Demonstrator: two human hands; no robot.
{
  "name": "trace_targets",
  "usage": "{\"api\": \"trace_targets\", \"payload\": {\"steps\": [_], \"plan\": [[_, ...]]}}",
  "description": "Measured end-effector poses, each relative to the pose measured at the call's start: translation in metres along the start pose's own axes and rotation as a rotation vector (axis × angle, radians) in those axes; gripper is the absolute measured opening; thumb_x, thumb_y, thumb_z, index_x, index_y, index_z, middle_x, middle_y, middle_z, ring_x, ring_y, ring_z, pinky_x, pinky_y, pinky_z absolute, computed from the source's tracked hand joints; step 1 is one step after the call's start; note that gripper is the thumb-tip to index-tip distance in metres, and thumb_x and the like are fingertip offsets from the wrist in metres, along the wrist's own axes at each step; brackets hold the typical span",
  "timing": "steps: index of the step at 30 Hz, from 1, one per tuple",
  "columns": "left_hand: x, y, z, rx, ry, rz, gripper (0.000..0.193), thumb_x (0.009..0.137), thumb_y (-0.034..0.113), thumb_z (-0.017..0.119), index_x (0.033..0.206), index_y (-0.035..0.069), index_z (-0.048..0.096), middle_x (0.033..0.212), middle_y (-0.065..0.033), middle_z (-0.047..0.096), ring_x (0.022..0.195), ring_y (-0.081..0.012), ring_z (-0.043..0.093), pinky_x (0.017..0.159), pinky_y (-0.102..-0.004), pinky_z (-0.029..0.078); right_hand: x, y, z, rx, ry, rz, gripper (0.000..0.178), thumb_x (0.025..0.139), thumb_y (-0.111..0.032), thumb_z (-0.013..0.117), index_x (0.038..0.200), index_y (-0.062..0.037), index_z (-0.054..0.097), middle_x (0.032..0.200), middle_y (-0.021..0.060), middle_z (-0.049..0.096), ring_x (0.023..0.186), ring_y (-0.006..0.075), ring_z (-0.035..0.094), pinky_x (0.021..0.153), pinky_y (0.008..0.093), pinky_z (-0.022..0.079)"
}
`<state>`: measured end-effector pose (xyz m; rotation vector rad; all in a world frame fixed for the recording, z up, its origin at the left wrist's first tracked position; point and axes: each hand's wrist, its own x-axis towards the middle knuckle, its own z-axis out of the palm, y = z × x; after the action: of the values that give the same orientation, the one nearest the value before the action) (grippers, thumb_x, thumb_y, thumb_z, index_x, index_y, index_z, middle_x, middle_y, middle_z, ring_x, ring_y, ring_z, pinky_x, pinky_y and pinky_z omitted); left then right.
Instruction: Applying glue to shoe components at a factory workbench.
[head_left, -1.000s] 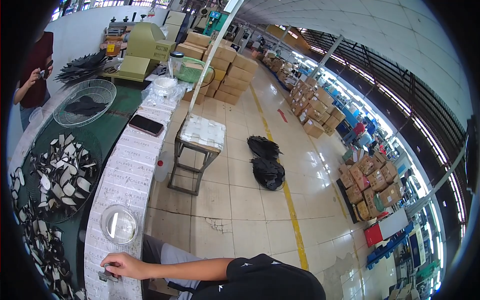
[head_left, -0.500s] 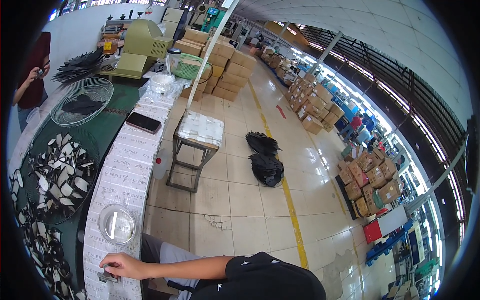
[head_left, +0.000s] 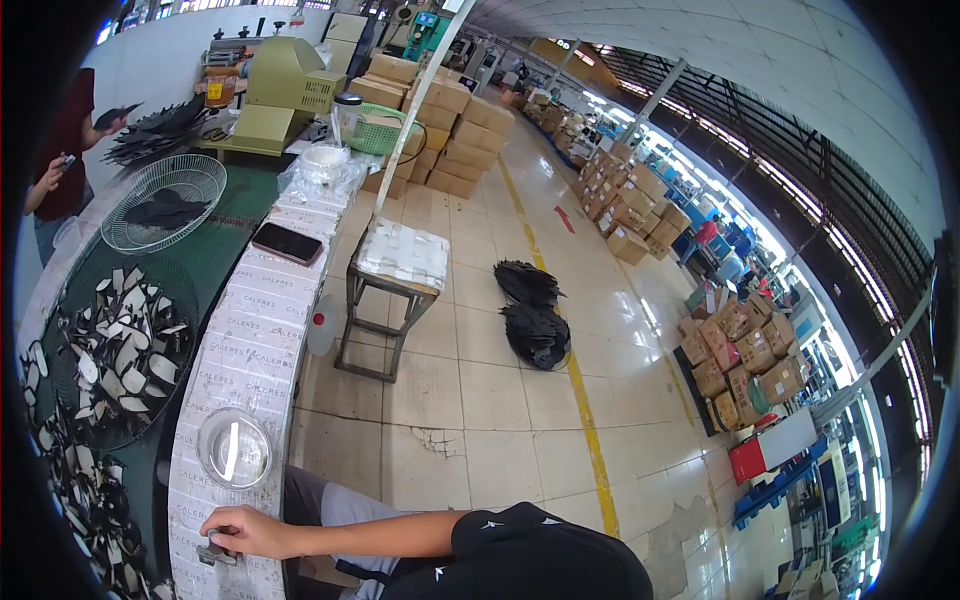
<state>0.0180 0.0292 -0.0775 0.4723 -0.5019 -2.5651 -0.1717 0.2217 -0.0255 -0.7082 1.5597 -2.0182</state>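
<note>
My right hand (head_left: 248, 530) reaches in from the lower edge and rests over the near end of the pale printed bench covering (head_left: 240, 340). Its fingers are closed on a small dark metal piece (head_left: 216, 555), whose exact kind I cannot make out. Just beyond the hand stands a round clear dish (head_left: 234, 449). Left of the covering, a wire basket (head_left: 186, 350) holds many black and white cut pieces (head_left: 125, 345), with more heaped beside it. My left hand is out of the picture.
Farther along the bench lie a phone (head_left: 287, 244), a second wire basket (head_left: 208, 215) with black pieces, and an olive-green machine (head_left: 285, 85). A stool (head_left: 400, 262) stands right of the bench. Black bundles (head_left: 535, 335) lie on the floor. A person (head_left: 70, 150) stands across the bench.
The person across the bench has moved their hands apart, and one now holds up a black piece. My right hand stays in the same place on the same small metal piece.
</note>
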Motion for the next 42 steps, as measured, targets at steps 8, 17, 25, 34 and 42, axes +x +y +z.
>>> {"api": "trace_targets", "payload": {"steps": [8, 17, 25, 34, 42], "plan": [[0.002, 0.002, 0.010, -0.037, -0.013, -0.012, 0.018, 0.096, 0.012, 0.055, 0.104, -0.004, 0.058, 0.101, -0.0113, 0.060, 0.097, -0.0241, 0.053, 0.096, -0.0388, 0.045, 0.001, -0.001, 0.001, 0.016, 0.008, -0.019, 0.020, 0.098, -0.009, 0.053, 0.111, 0.0051, 0.056, 0.094, 0.0057, 0.054, 0.065, 0.0072, 0.056, 0.059, 0.0228, 0.047], [0.010, -0.004, 0.000, -0.062, -0.134, -0.044, 0.018, 0.094, 0.011, 0.059, 0.105, -0.003, 0.059, 0.101, -0.0109, 0.061, 0.093, -0.0236, 0.054, 0.091, -0.0380, 0.046, -0.003, 0.001, -0.005, 0.042, 0.012, -0.040, 0.019, 0.097, -0.007, 0.053, 0.111, 0.0057, 0.056, 0.093, 0.0061, 0.054, 0.063, 0.0074, 0.057, 0.057, 0.0236, 0.047], [0.001, 0.000, -0.005, 0.406, -0.126, 0.252, 0.037, 0.095, 0.025, 0.054, 0.116, -0.005, 0.055, 0.108, -0.0140, 0.061, 0.097, -0.0231, 0.055, 0.090, -0.0378, 0.047, 0.005, 0.009, 0.013, -0.049, 0.007, -0.041, 0.022, 0.095, -0.011, 0.058, 0.111, 0.0035, 0.059, 0.096, 0.0057, 0.059, 0.075, 0.0087, 0.059, 0.068, 0.0253, 0.049], [-0.018, -0.027, 0.091, 0.437, -0.007, 0.003, 0.037, 0.088, 0.003, 0.060, 0.123, -0.002, 0.050, 0.101, -0.0096, 0.060, 0.085, -0.0177, 0.063, 0.070, -0.0288, 0.056, -0.054, -0.079, -0.008, 0.172, 0.312, 0.031, 0.028, 0.097, -0.014, 0.057, 0.120, -0.0007, 0.062, 0.110, 0.0092, 0.066, 0.094, 0.0129, 0.064, 0.081, 0.0285, 0.054], [-0.046, -0.021, 0.129, 0.484, -0.184, -0.034, 0.026, 0.094, 0.019, 0.063, 0.110, -0.001, 0.058, 0.101, -0.0052, 0.063, 0.091, -0.0129, 0.063, 0.082, -0.0307, 0.055, -0.063, -0.133, 0.017, -0.604, 0.069, -0.409, 0.024, 0.085, -0.002, 0.064, 0.108, 0.0045, 0.066, 0.108, 0.0155, 0.063, 0.090, 0.0229, 0.063, 0.074, 0.0295, 0.052]]}}
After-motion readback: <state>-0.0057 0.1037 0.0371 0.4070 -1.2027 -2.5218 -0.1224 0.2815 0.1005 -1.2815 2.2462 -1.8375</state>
